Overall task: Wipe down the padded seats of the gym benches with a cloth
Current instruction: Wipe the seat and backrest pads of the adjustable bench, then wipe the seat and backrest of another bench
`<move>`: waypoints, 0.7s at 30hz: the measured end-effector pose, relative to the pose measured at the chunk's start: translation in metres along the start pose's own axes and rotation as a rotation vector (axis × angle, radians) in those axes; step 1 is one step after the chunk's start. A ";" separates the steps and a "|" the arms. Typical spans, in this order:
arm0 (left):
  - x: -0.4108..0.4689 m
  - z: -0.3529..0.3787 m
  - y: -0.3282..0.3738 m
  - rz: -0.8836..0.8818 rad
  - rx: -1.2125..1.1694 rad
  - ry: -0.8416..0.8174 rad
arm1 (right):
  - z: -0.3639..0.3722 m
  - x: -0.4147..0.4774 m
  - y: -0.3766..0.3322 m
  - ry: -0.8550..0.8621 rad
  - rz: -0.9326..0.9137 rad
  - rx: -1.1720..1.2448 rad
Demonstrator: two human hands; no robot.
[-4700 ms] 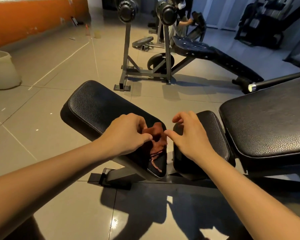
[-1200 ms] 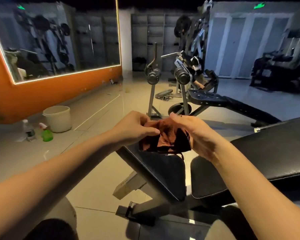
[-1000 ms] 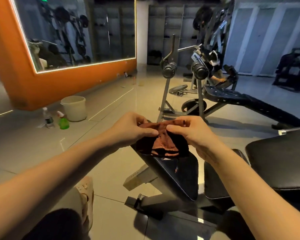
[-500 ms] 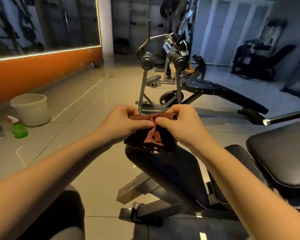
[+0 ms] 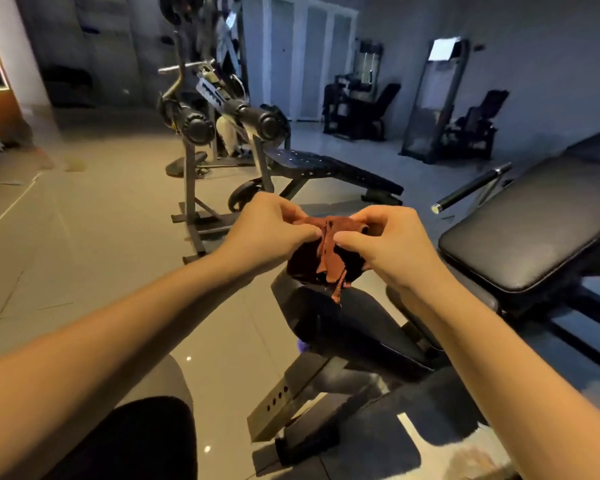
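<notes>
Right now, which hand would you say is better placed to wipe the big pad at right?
Right hand, probably: both pinch the cloth, but it is nearer the big pad than the left hand.

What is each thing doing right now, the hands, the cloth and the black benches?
Rust-red fabric cloth: bunched, held up between both hands, one strip dangling.
Left hand: pinching the cloth.
Right hand: pinching the cloth too.
Small black padded seat: tilted, below the cloth.
Wide black padded bench on the right: untouched.
Far black slanted bench: nothing on its pad.
</notes>
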State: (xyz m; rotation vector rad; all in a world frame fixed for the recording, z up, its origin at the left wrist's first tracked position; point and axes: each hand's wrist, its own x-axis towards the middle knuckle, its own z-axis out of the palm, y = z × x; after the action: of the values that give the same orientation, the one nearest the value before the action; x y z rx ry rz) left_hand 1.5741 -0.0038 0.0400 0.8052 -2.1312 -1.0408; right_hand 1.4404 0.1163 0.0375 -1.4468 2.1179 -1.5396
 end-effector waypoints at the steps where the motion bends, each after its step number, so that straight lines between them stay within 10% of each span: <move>1: 0.002 -0.005 -0.001 0.018 -0.011 -0.022 | 0.002 -0.005 -0.008 -0.018 0.002 0.029; 9: -0.003 -0.019 -0.004 0.061 -0.131 -0.481 | 0.014 -0.065 -0.028 -0.034 0.135 0.127; 21: 0.010 -0.068 -0.070 -0.003 -0.396 -0.600 | 0.093 -0.077 -0.051 0.100 0.476 -0.073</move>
State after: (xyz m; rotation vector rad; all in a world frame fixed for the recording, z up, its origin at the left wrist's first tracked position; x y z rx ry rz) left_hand 1.6359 -0.0765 0.0178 0.3245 -2.2615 -1.8059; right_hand 1.5680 0.1136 0.0053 -0.8044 2.3693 -1.3808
